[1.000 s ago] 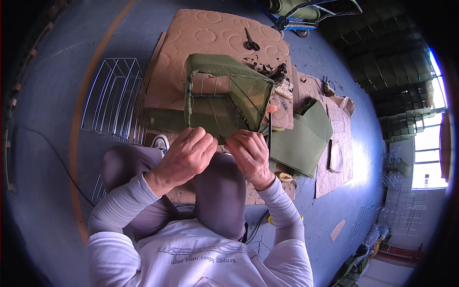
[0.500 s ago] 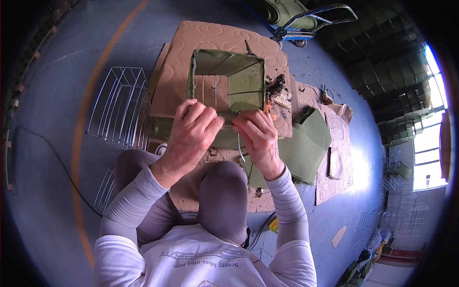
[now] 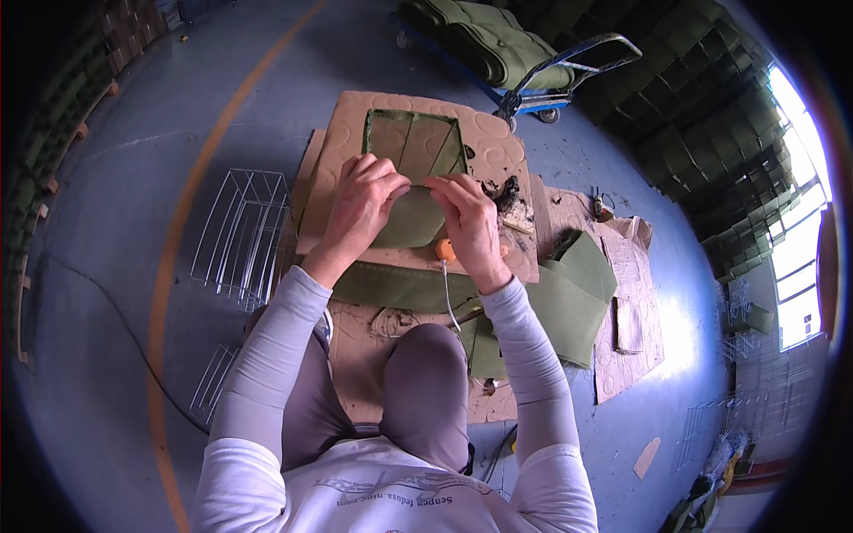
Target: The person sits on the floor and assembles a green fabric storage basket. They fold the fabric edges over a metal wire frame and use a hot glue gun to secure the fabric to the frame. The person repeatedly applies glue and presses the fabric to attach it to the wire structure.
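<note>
Green box over tan cardboard (ring-embossed), blue floor around.

My two hands, left hand and right hand, are at one green fabric box, with one orange tool and one white cord. Around me: two grey trouser legs, at least two wire frames, one blue trolley and one orange line along the floor.
</note>
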Demonstrator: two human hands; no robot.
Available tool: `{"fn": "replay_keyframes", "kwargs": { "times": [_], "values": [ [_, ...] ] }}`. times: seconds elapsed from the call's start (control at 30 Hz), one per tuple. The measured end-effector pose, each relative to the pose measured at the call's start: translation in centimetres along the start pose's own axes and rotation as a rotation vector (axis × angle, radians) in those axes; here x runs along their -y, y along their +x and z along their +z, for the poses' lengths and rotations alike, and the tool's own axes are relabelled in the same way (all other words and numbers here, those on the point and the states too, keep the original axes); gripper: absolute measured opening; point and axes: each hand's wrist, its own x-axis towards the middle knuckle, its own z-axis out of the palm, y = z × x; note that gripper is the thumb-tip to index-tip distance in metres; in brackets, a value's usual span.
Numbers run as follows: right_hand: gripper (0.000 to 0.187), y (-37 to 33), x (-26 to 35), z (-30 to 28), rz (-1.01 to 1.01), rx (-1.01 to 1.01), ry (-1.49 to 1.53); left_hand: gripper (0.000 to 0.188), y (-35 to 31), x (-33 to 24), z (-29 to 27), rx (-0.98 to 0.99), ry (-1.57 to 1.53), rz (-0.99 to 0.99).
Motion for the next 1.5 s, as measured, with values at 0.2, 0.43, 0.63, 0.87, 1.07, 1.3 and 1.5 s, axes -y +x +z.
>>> {"fn": "replay_keyframes", "kwargs": {
  "times": [0.2, 0.43, 0.63, 0.87, 1.07, 1.3, 1.5],
  "values": [
    [0.016, -0.2, -0.6, 2.1, -0.134, -0.122, -0.173, 0.008, -0.1, 0.0, 0.2, -0.019, -0.003, -0.007],
    [0.012, 1.0, -0.6, 2.1, -0.058, -0.036, -0.127, 0.009, -0.3, 0.5, 0.7, -0.012, 0.004, -0.028],
    [0.012, 0.6, -0.7, 1.8, -0.063, -0.06, -0.102, 0.007, -0.2, 0.4, 0.9, -0.049, -0.043, -0.041],
    [0.019, -4.1, 0.8, 0.1, -0.136, -0.07, -0.113, 0.021, -3.1, -2.5, -0.7, 0.047, -0.029, 0.093],
    [0.033, -10.0, 2.3, -1.6, -0.137, -0.039, -0.096, 0.027, -7.8, -5.8, -2.0, 0.194, 0.074, 0.172],
    [0.05, -12.9, 3.6, -2.1, -0.102, -0.019, -0.133, 0.02, -9.2, -7.1, -2.5, 0.292, 0.149, 0.226],
    [0.059, -14.0, 4.1, -3.9, -0.058, 0.138, -0.203, 0.013, -8.5, -8.3, -1.8, 0.285, 0.118, 0.26]
  ]
}}
